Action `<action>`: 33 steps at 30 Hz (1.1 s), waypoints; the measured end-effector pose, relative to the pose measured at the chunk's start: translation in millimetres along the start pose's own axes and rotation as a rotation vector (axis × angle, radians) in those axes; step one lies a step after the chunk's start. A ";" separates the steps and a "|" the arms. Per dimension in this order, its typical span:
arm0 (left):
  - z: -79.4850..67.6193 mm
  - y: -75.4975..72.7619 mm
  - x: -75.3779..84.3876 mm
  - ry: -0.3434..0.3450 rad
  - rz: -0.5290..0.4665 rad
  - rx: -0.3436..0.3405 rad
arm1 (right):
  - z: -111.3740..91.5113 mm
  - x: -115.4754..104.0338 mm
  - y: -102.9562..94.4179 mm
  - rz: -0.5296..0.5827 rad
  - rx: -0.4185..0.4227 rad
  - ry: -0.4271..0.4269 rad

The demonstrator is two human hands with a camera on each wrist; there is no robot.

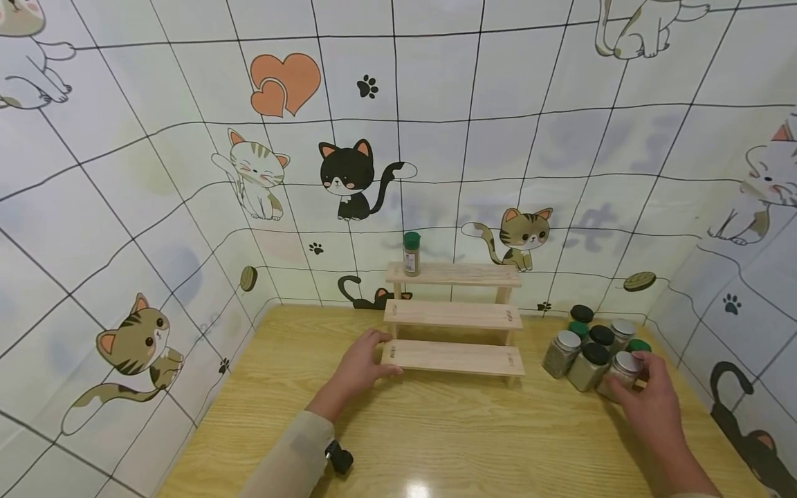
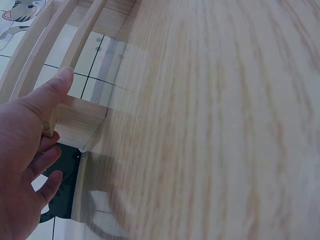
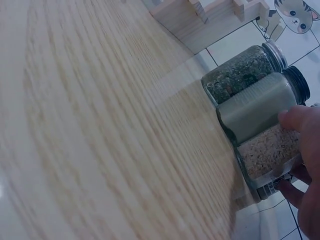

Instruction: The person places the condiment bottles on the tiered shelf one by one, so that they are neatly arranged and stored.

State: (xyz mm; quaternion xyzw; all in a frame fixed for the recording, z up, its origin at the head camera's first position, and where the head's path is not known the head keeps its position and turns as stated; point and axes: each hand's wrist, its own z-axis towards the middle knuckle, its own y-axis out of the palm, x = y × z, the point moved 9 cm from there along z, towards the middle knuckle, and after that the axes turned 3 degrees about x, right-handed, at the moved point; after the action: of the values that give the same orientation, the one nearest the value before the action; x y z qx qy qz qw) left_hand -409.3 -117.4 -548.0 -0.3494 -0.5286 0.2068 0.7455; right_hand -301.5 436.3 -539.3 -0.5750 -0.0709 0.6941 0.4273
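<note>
A three-tier wooden spice rack (image 1: 453, 315) stands on the table against the wall. My left hand (image 1: 357, 363) grips the left end of its lowest step, thumb at the front edge and fingers around the end, as the left wrist view shows. At the table's right side, my right hand (image 1: 658, 401) holds a silver-lidded spice jar (image 3: 270, 152) between thumb and fingers. This jar is at the front of a tight group, right beside a black-lidded jar (image 1: 589, 368) of pale powder. A small green-capped spice bottle (image 1: 411, 256) is upright on the rack's top step, toward its left.
Several more spice jars crowd behind, including a silver-lidded jar (image 1: 562, 354) of dark herbs and a black-lidded one (image 1: 582, 314) at the back. The wood-grain table (image 1: 436, 429) meets cat-printed wall sheeting (image 1: 436, 152) at the back and both sides.
</note>
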 end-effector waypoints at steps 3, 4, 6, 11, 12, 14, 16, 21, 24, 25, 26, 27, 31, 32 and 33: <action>0.1 1.5 -0.4 0.004 0.001 0.001 | -3.3 1.6 -2.6 -0.009 0.022 0.009; 0.2 1.7 -0.9 0.003 0.003 0.003 | -4.1 1.0 -3.2 -0.004 0.032 0.010; 0.6 2.3 -1.7 0.004 0.009 0.002 | -6.3 0.9 -6.1 -0.008 0.070 0.016; 1.2 2.2 -1.6 0.001 0.003 0.003 | -13.8 -5.3 -21.3 0.004 0.258 0.003; 1.5 2.1 -2.0 0.003 0.005 0.006 | -15.5 -7.7 -25.3 0.012 0.306 -0.008; 1.8 1.4 -2.2 0.005 0.004 0.012 | -17.5 -12.3 -32.4 0.025 0.391 -0.033; 2.0 1.0 -2.6 0.005 0.005 0.012 | -18.4 -15.7 -38.6 0.037 0.453 -0.049; 1.6 -0.1 -4.7 0.009 0.008 0.010 | -14.8 -23.9 -46.5 0.058 0.507 -0.093; 1.6 -1.8 -6.1 0.007 0.018 0.018 | -11.3 -29.7 -47.3 0.068 0.506 -0.111; 1.7 -2.3 -6.4 0.005 0.024 0.021 | -10.1 -32.0 -47.6 0.078 0.505 -0.119; 1.8 -2.9 -6.4 0.003 0.028 0.024 | -8.8 -34.7 -47.7 0.083 0.502 -0.131; 1.6 -3.5 -5.5 0.005 0.024 0.025 | -7.9 -37.9 -48.3 0.091 0.499 -0.148; 0.8 -2.5 -1.6 0.017 0.012 0.010 | -4.7 -48.9 -51.5 0.145 0.476 -0.225; 0.8 -1.8 -1.1 0.019 0.009 0.006 | -4.0 -51.1 -51.5 0.153 0.463 -0.236; 0.6 -1.5 -0.2 0.018 0.003 0.003 | -3.3 -53.2 -51.2 0.158 0.450 -0.241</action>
State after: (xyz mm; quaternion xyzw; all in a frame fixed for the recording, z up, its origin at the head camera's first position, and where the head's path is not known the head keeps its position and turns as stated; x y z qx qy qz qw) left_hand -410.0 -118.3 -546.8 -0.3510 -0.5210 0.2053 0.7505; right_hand -273.9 431.0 -470.9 -0.3826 0.0802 0.7870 0.4774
